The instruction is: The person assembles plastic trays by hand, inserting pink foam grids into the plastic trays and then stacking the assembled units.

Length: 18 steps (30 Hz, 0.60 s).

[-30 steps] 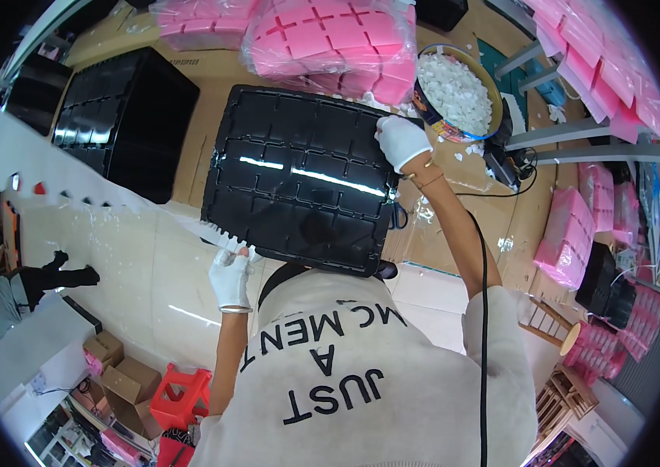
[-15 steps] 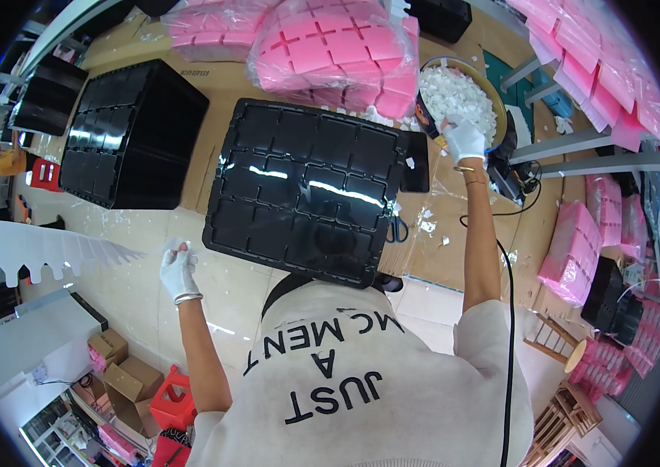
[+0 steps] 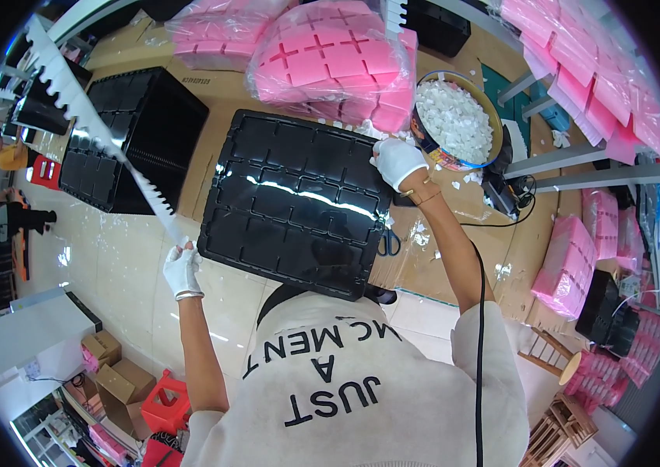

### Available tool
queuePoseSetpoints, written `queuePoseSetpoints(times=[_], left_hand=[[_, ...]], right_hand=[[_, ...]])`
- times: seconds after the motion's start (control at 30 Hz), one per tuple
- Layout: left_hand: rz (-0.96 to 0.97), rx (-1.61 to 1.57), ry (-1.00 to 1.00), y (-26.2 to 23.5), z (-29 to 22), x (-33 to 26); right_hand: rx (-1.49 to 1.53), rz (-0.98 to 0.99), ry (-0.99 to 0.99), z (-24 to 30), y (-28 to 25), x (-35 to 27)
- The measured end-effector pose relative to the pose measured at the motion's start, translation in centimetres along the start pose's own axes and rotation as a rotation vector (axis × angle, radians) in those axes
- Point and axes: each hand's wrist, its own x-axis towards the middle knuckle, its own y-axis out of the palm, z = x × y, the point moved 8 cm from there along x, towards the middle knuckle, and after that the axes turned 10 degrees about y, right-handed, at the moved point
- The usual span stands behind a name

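A long white strip with a toothed edge (image 3: 104, 140) slants up to the far left from my left hand (image 3: 182, 271). The gloved fingers of that hand are pinched at the strip's lower end. In front of me lies a shiny black plastic tray (image 3: 291, 249), its moulded grid facing up. My right hand (image 3: 400, 162), also in a white glove, is at the tray's far right corner with its fingers bent together. What they hold, if anything, is hidden. Beside it stands a round tub (image 3: 432, 150) filled with white scraps.
Pink foam blocks in clear plastic (image 3: 322, 54) lie beyond the tray. A stack of black trays (image 3: 160, 140) stands to the left. Blue-handled scissors (image 3: 389, 243) and scattered white bits are on the cardboard at right. A black cable (image 3: 479, 327) hangs over my right arm.
My right hand has moved left from the tub to the tray's corner. The strip in my left hand has swung from lying out leftward to slanting upward. The tray has shifted slightly nearer me.
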Motion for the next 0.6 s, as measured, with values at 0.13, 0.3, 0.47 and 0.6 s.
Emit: queuePoseSetpoints(times=[0.13,0.3,0.47,0.6], left_hand=[[-0.016,0.046,0.034,-0.2,-0.3,0.1],[-0.01,0.06,0.051,0.0,-0.9,0.1],[0.013,0.058,0.058,-0.8,0.4,1.3],[0.021,0.077,0.067,-1.2,0.2,1.2]], right_hand=[[-0.043,0.002,0.031,0.2,0.1,0.2],[-0.041,0.04,0.006,2.7,0.1,-1.2],[-0.04,0.027,0.065,2.1,0.0,-1.4],[0.109,0.038,-0.053,4.6,0.4,-3.2]])
